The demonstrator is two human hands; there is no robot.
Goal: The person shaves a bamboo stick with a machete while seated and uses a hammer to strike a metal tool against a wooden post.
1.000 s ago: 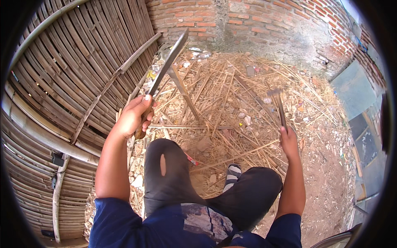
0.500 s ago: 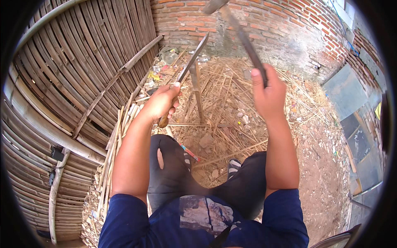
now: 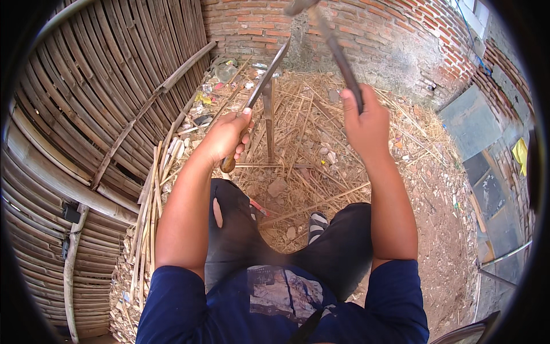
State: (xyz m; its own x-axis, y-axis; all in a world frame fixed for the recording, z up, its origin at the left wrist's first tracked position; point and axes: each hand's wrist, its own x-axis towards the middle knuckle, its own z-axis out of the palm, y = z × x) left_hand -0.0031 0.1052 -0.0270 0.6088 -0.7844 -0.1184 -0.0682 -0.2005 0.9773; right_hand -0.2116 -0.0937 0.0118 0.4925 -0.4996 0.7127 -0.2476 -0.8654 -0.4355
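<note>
My left hand [image 3: 228, 137] is wrapped round the wooden handle of a machete [image 3: 267, 78], whose blade slants up and away to the right. Under the blade an upright strip of wood or split bamboo [image 3: 270, 123] stands on the littered ground. The blade appears to lie across its top end. Held up to the right is a hammer [image 3: 338, 51], its dark handle closed in my right hand [image 3: 368, 117]. The hammer's head is slightly blurred near the upper edge, apart from the machete.
A bamboo slat wall [image 3: 114, 86] rises on the left, with long bamboo strips [image 3: 150, 223] along its foot. Ahead is a brick wall [image 3: 378, 34]. Straw, chips and stones cover the ground. Grey sheets [image 3: 472, 123] lean at the right. A thin red object [image 3: 259, 207] lies between my legs.
The whole view has shifted slightly. Both hands keep their grips, the hammer is still raised, and the machete stays at the top of the upright strip.
</note>
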